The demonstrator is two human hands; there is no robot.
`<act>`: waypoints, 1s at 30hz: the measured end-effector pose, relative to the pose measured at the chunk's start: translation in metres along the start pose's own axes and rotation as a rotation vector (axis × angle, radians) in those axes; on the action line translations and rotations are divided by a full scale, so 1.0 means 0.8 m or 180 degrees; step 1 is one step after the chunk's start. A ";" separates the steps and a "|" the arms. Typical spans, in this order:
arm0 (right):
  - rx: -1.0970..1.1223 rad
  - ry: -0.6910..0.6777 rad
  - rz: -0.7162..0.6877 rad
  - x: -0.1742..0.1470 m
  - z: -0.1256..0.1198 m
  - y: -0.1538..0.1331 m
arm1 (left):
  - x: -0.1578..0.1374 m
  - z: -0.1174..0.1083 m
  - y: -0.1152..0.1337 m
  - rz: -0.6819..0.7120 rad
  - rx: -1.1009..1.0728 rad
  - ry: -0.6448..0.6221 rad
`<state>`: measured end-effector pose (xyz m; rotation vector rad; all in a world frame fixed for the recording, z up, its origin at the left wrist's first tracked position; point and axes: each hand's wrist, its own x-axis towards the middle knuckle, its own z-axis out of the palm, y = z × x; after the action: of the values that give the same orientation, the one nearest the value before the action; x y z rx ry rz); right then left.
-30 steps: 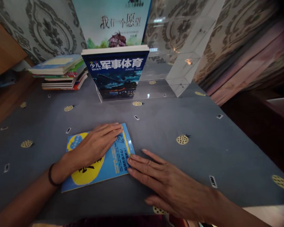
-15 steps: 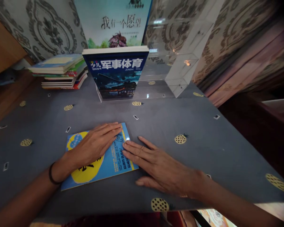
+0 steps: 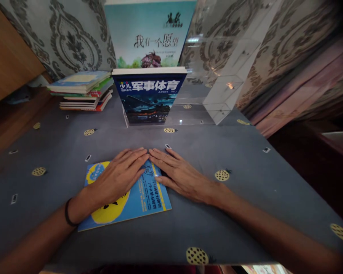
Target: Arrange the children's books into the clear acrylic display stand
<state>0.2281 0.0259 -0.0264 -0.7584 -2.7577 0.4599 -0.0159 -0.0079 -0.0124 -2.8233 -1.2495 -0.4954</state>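
A blue book (image 3: pixel 137 209) with a yellow patch lies on the table, turned sideways to me. My left hand (image 3: pixel 121 171) rests on its cover with fingers stretched out, hiding part of the yellow patch. Over the book's right edge, near the far corner, lies my right hand (image 3: pixel 180 173), flat and with its fingers extended. The fingertips of both hands almost meet at that corner. Neither hand grips anything.
A clear acrylic rack (image 3: pixel 225 95) stands at the back, holding a dark blue book (image 3: pixel 151 97) and, above it, a green-white book (image 3: pixel 148 34). Left of it is a stack of books (image 3: pixel 82 91). The grey tablecloth (image 3: pixel 194 144) has pineapple prints.
My right hand has slid away from me along the book's right edge, up to the far corner. My left hand stays on the cover. The view has tilted up slightly.
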 end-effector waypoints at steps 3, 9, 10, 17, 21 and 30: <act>-0.0044 0.0065 -0.0007 0.001 0.003 0.002 | -0.004 0.001 0.006 -0.0033 0.0186 -0.0248; -0.0125 0.0191 -0.0064 0.001 0.010 0.005 | -0.017 -0.007 0.008 -0.0161 0.0124 -0.0659; -0.0144 0.0191 -0.0051 0.001 0.011 0.005 | -0.022 -0.009 0.005 -0.0207 0.0132 -0.0680; -0.0256 0.0138 0.0026 0.003 0.010 0.002 | -0.064 -0.017 -0.011 -0.0706 0.0123 -0.0516; -0.0426 0.0138 0.0052 0.012 0.007 -0.005 | -0.080 -0.021 -0.013 -0.0865 0.0125 -0.0474; -0.0414 -0.0270 -0.0320 0.077 0.014 -0.058 | -0.131 -0.025 -0.016 -0.1515 0.0276 -0.0199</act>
<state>0.1520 0.0181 -0.0108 -0.6387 -2.9119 0.3020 -0.0972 -0.0775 -0.0255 -2.4772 -1.9131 -0.3474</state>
